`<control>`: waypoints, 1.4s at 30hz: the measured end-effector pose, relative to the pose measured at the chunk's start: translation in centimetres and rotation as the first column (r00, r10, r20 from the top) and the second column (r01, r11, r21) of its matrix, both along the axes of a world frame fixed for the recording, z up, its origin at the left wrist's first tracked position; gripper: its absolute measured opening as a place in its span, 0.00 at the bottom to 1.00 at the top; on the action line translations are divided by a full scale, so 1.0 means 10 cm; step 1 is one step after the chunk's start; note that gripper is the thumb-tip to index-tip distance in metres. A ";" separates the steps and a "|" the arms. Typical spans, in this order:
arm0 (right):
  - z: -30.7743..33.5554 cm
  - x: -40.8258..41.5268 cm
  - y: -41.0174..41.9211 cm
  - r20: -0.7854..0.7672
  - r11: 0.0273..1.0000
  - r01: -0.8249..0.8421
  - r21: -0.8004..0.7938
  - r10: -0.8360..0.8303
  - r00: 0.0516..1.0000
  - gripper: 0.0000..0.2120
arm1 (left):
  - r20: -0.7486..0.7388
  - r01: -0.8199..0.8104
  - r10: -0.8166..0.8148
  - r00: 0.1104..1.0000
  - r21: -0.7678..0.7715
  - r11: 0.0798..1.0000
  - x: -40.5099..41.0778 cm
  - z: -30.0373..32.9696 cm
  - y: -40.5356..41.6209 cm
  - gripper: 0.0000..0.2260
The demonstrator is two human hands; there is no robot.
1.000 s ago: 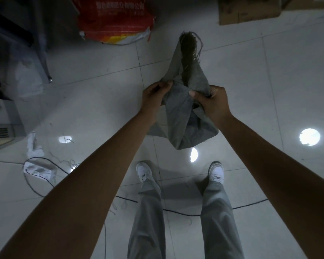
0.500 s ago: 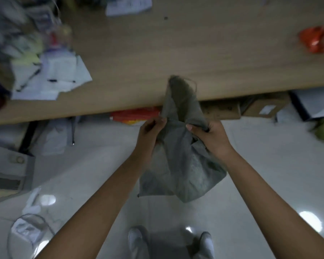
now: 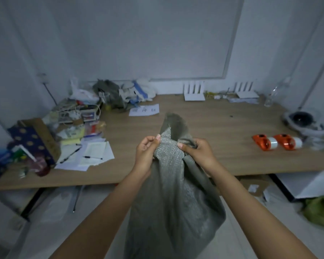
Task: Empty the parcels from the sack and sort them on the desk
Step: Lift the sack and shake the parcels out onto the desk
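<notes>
A grey woven sack hangs in front of me, its bunched neck raised over the front edge of the wooden desk. My left hand pinches the sack's neck from the left. On the right side of the neck my right hand grips a fold of the cloth. The sack's body bulges below my wrists, and its contents are hidden. No parcel is visible outside the sack.
Papers, pens and boxes clutter the desk's left part. Two orange tape dispensers lie at the right, with a round device behind them. A sheet of paper lies mid-desk. Under the desk sit a cardboard box and a green bag.
My view has swung up from the floor to the desk and wall. Both hands have kept hold of the sack's neck and lifted it up in front of the desk.
</notes>
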State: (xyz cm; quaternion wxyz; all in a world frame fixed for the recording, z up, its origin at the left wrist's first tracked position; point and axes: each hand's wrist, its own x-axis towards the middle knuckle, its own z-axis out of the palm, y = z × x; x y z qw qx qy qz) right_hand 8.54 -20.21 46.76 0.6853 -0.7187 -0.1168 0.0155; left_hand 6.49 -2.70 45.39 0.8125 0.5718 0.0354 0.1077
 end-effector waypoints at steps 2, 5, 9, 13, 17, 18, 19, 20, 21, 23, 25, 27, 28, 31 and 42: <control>0.26 0.04 0.03 -0.004 0.999 -0.033 0.025 0.033 0.999 0.05 | 0.021 -0.019 0.019 1.000 0.000 1.000 0.02 0.27 0.02 0.07; 0.60 0.13 0.05 -0.007 0.995 -0.070 0.069 0.071 0.997 0.04 | 0.076 -0.057 0.058 0.995 -0.016 0.998 0.07 0.65 0.04 0.08; 1.12 0.28 0.06 -0.032 0.978 -0.132 0.163 0.139 0.990 0.10 | 0.150 -0.062 0.065 0.987 -0.028 0.998 0.18 1.24 0.04 0.10; 1.60 0.46 0.08 0.005 0.956 -0.197 0.218 0.201 0.980 0.13 | 0.203 -0.046 0.050 0.978 -0.027 0.999 0.33 1.75 0.05 0.10; 1.89 0.72 0.19 0.052 0.952 -0.214 0.220 0.208 0.977 0.14 | 0.224 -0.085 0.087 0.971 -0.017 0.996 0.55 2.07 0.11 0.10; 1.94 0.83 0.24 0.065 0.954 -0.213 0.212 0.204 0.977 0.15 | 0.224 -0.094 0.096 0.970 -0.020 0.995 0.63 2.13 0.14 0.10; 1.96 0.90 0.28 0.075 0.954 -0.211 0.212 0.200 0.977 0.15 | 0.220 -0.097 0.098 0.971 -0.016 0.995 0.69 2.16 0.17 0.10; 1.97 1.00 0.34 0.084 0.957 -0.202 0.206 0.188 0.979 0.15 | 0.214 -0.101 0.102 0.972 -0.013 0.995 0.78 2.19 0.21 0.10; 1.98 1.12 0.41 0.089 0.961 -0.188 0.204 0.173 0.981 0.15 | 0.208 -0.110 0.108 0.972 -0.004 0.994 0.90 2.20 0.27 0.10; 1.96 1.36 0.54 0.100 0.967 -0.156 0.204 0.138 0.985 0.15 | 0.193 -0.112 0.105 0.976 0.026 0.993 1.15 2.19 0.40 0.10; 1.92 1.64 0.68 0.111 0.971 -0.123 0.207 0.101 0.989 0.14 | 0.176 -0.096 0.084 0.981 0.062 0.993 1.45 2.17 0.56 0.09; 1.92 1.86 0.78 0.126 0.971 -0.107 0.215 0.081 0.989 0.13 | 0.164 -0.077 0.059 0.985 0.106 0.991 1.73 2.14 0.69 0.08; 1.92 1.98 0.84 0.129 0.972 -0.091 0.218 0.064 0.990 0.12 | 0.160 -0.065 0.045 0.986 0.119 0.991 1.90 2.13 0.77 0.08; 1.93 2.36 1.00 0.120 0.973 -0.037 0.226 0.009 0.993 0.12 | 0.153 -0.032 0.010 0.988 0.138 0.990 2.34 2.13 0.96 0.08; 1.74 3.85 1.22 -0.066 0.949 0.073 0.306 -0.055 0.996 0.19 | 0.110 -0.087 0.071 0.991 0.147 0.985 3.80 2.03 1.24 0.07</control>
